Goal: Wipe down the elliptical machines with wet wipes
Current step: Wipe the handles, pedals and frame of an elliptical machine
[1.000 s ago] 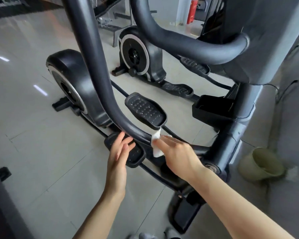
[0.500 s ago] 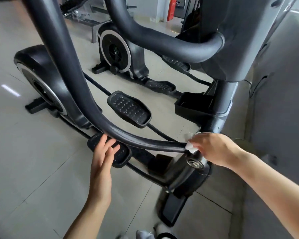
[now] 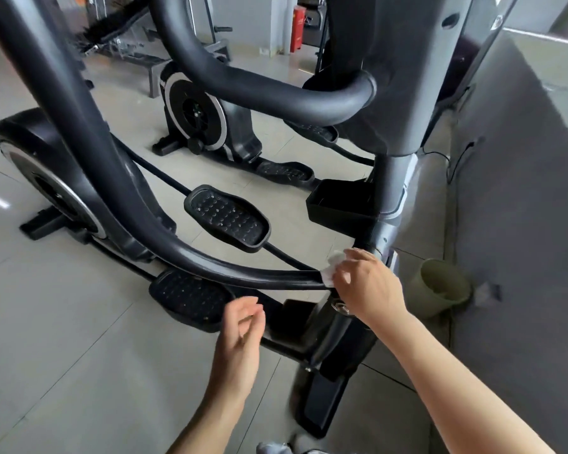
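Head view: right hand (image 3: 368, 286) presses wet wipe (image 3: 332, 268) against elliptical bar (image 3: 243, 273).

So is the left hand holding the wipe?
No, the left hand hangs bare near the lower pedal, while the right hand presses the white wipe on the curved bar.

Crumpled white wet wipe (image 3: 331, 267): mostly hidden under the right hand (image 3: 368, 285).
Curved black swing arm (image 3: 89, 165): cut off at 11 o'clock.
Olive-green plastic bucket (image 3: 441, 291): motion-blurred at 3 o'clock; contents unreadable.
Left hand (image 3: 240, 342): fingertips blurred.
Grey shoes (image 3: 276, 448): cropped at 6 o'clock.
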